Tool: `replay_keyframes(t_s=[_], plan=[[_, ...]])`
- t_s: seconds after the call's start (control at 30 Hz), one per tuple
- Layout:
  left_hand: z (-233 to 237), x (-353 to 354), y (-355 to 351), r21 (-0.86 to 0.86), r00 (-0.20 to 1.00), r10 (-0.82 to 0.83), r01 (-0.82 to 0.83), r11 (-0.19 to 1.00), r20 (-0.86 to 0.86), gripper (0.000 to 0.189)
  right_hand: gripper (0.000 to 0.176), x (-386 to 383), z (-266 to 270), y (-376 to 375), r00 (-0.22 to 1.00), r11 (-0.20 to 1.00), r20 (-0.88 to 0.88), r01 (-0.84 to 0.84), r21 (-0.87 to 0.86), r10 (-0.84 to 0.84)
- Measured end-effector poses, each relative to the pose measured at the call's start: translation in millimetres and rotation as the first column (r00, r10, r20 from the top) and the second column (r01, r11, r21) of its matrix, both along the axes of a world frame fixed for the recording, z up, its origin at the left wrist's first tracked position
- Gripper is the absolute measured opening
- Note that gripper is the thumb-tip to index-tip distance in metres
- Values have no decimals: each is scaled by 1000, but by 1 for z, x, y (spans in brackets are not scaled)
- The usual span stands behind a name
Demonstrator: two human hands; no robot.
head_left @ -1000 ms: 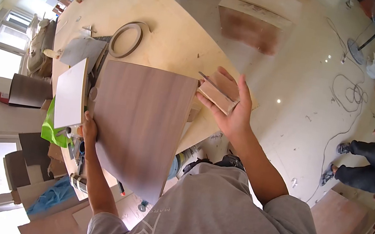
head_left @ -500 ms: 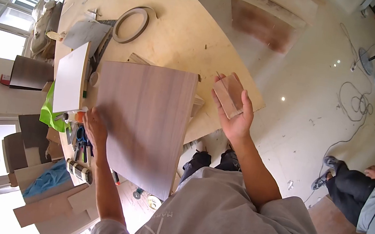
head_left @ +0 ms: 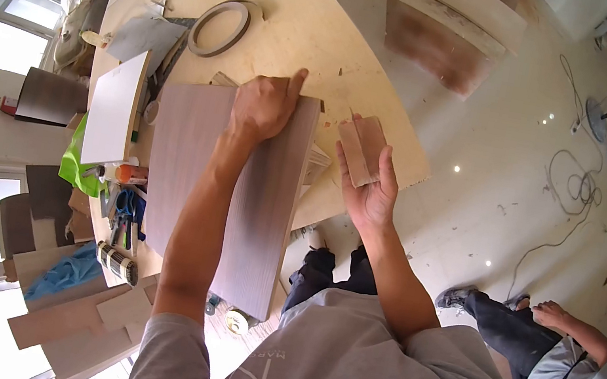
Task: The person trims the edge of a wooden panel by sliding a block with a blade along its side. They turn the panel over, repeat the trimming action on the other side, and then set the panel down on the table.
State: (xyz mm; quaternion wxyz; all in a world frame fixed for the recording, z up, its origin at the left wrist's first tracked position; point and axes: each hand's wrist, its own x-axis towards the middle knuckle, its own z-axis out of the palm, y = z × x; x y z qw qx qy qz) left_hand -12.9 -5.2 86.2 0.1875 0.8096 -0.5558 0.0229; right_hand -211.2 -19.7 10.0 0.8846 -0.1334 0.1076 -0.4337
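A wood-grain panel [head_left: 260,206] lies in front of me, raised over the near part of the workbench. My left hand [head_left: 262,109] is at its far edge, fingers curled down and the thumb sticking out; the fingertips are hidden. To the right of the panel, my right hand [head_left: 373,193] is turned palm up. It cradles a small brown block [head_left: 361,149], which looks like a sanding block, between the thumb on one side and the fingers on the other. The block is apart from the panel.
The workbench [head_left: 305,37] carries a roll of edge banding [head_left: 220,27], a white board [head_left: 115,108], blue-handled scissors [head_left: 126,204] and an orange-labelled bottle [head_left: 131,174]. A wooden box [head_left: 445,40] stands on the floor. Another person [head_left: 569,378] is at the right, near a floor cable [head_left: 573,182].
My left hand has moved from the panel's left edge across to its far edge, near the right corner. The right hand still holds the block, shifted slightly left. The other person has moved closer.
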Motion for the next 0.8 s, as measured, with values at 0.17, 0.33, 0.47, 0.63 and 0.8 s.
replay_keyframes(t_s=[0.17,0.33,0.47,0.63,0.8], plan=[[-2,9,-1,-14,996,84,-84,996,-33,51,75,14,8,8,996,1000,93,16,-24,-14],[4,7,2,-5,987,116,-118,993,-112,54,81,36,2,10,998,985,22,54,-163,-51],[-3,9,-3,-10,985,148,-149,989,-92,54,73,46,-19,13,996,991,26,82,-108,-80],[10,2,-15,166,951,305,-292,942,-56,62,67,49,-26,3,980,974,-123,129,-184,-153],[11,11,-34,164,912,393,-373,913,-116,69,64,61,-13,-22,998,996,-36,50,-71,-52]])
